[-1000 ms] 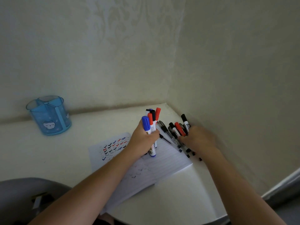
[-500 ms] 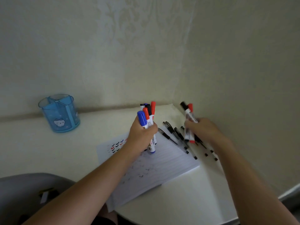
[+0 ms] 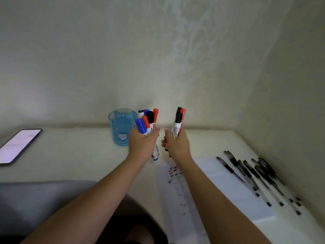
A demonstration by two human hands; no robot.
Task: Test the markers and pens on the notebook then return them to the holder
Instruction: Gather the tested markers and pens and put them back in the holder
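Observation:
My left hand point(image 3: 142, 143) grips a bunch of several markers point(image 3: 147, 122) with blue, red and black caps, held upright just right of the blue translucent holder point(image 3: 119, 128). My right hand point(image 3: 176, 145) grips two or three markers point(image 3: 178, 122) with red and black caps, also upright, close beside the left hand. The open notebook point(image 3: 226, 187) lies on the table below and to the right, with small check marks on its left page. Several black pens point(image 3: 253, 175) lie across its right side and the table.
A phone point(image 3: 18, 144) with a lit screen lies at the far left of the pale table point(image 3: 75, 155). The table stands in a wall corner; walls close it off behind and on the right. A grey chair part point(image 3: 35, 203) shows at lower left.
My right hand picked markers up from the pile and lifted them. Both hands moved left toward the holder, away from the notebook. The view swung left, bringing the phone into sight.

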